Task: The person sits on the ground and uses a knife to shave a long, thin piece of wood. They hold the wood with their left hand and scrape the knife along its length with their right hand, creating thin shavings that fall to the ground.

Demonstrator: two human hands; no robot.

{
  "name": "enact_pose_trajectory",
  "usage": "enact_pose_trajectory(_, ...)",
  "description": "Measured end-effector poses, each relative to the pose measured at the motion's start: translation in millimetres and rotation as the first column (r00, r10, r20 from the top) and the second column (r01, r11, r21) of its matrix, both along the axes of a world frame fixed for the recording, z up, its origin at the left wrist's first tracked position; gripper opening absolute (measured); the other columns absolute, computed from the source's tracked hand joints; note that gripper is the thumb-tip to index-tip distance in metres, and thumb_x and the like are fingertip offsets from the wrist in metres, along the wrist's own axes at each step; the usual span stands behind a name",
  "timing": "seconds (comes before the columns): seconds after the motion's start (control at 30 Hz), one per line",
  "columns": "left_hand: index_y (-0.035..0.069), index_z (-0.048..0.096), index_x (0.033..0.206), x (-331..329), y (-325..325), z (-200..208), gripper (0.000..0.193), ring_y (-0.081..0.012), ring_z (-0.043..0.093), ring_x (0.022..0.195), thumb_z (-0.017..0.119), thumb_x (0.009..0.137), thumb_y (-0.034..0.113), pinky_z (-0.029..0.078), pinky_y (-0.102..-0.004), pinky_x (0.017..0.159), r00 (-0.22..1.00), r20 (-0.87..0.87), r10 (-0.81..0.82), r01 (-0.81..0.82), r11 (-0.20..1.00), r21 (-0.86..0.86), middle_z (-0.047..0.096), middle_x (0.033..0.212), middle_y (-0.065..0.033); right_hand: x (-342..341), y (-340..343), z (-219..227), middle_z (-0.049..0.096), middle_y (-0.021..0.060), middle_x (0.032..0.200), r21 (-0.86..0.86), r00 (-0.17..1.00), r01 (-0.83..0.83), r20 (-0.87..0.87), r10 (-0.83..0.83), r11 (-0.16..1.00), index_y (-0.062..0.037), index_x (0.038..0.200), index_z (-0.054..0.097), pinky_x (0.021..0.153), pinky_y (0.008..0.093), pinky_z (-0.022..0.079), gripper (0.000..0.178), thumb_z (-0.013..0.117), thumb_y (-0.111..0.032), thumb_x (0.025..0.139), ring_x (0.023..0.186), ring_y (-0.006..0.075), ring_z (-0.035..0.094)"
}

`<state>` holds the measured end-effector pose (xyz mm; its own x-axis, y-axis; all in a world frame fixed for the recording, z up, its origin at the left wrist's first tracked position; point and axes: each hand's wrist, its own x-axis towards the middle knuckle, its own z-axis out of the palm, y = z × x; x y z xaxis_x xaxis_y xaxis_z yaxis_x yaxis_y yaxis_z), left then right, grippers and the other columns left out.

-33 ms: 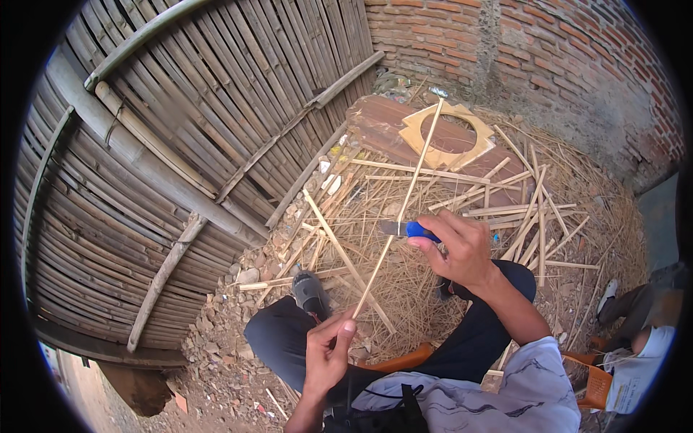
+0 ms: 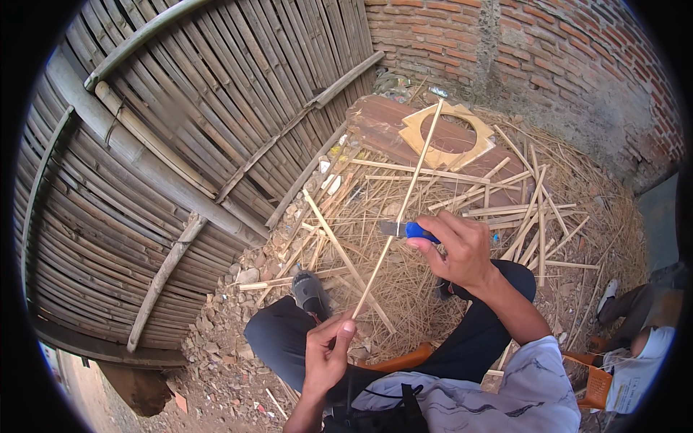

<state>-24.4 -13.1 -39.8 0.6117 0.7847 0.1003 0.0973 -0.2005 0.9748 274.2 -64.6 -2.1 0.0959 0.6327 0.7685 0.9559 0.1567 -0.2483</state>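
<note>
A long, thin bamboo strip (image 2: 373, 276) slants away from me, its far end over a yellowish board with a round hole (image 2: 412, 138). My left hand (image 2: 326, 355) pinches the near end between thumb and fingers. Closed round the blue handle of a knife (image 2: 421, 231) is my right hand (image 2: 463, 249). The knife's short blade lies across the strip near its middle, touching it or nearly so; I cannot tell how deep the edge sits. Beneath my hands, pale shavings (image 2: 415, 310) cover the ground between my knees.
More cut strips (image 2: 541, 216) lie crossed at the right, and another strip (image 2: 339, 245) at the left. A brown board (image 2: 375, 121) lies at the back. Bamboo wall (image 2: 180, 108) left, brick wall (image 2: 570, 65) behind. At far right another person (image 2: 639, 361) is near an orange chair (image 2: 595, 386).
</note>
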Motion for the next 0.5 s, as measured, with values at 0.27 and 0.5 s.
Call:
enact_pose_trajectory(0.27, -0.001, 0.076, 0.135, -40, -3, -4, 0.032, -0.0052, 0.045, 0.068, 0.061, 0.114, 0.018, 0.035, -0.0249, 0.061, 0.997, -0.033, -0.073, 0.063, 0.972, -0.226, 0.060, 0.081, 0.0013, 88, 1, 29, 0.067, 0.0092, 0.073, 0.029, 0.816, 0.477, -0.387, -0.430, 0.878, 0.0010, 0.110, 0.077, 0.057, 0.0347, 0.048, 0.034, 0.072, -0.033, 0.107, 0.059, 0.0176, 0.062)
enact_pose_trajectory(0.5, -0.002, 0.077, 0.130, -22, 7, -5, 0.026, -0.0025, 0.046, 0.068, 0.071, 0.107, 0.010, 0.032, -0.0224, 0.057, 0.996, -0.073, 0.055, -0.062, 0.994, -0.094, 0.061, 0.083, 0.0009, 48, 0, 8, 0.062, -0.0009, 0.080, 0.011, 0.781, 0.073, -0.623, -0.050, 0.997, 0.0007, 0.116, 0.072, 0.062, 0.0273, 0.036, 0.033, 0.068, -0.032, 0.110, 0.071, 0.0067, 0.049)
